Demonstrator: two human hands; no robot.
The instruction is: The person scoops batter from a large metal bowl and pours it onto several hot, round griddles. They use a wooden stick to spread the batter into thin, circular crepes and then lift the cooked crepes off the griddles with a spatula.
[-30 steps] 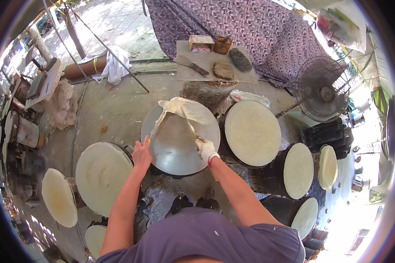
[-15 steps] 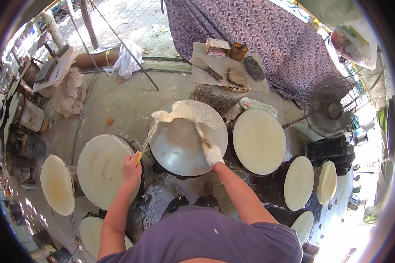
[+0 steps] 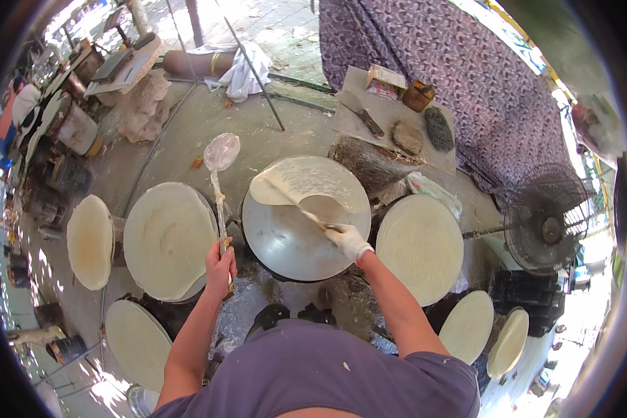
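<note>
In front of me is a round, domed metal griddle (image 3: 285,245). Pale batter (image 3: 320,174) is spread in a thin layer over its far part; the near part is bare metal. My right hand (image 3: 350,242), in a white glove, grips the handle of a thin spreader (image 3: 306,214), whose far end lies at the batter. My bare left hand (image 3: 221,267) is closed round the handle of a batter-coated ladle (image 3: 222,152). The ladle points away from me, left of the griddle, with its bowl off the metal.
Pale flatbreads lie on griddles either side, one at left (image 3: 161,240) and one at right (image 3: 421,247), with several more beyond. Past the griddle stands a board (image 3: 355,132) bearing a knife (image 3: 362,115), a can (image 3: 418,96) and dark pads. A fan (image 3: 550,230) stands at right.
The ladle has swung off the griddle to the left, no longer pouring batter. The batter now lies thinner and wider across the far side, and the spreader has moved left over it.
</note>
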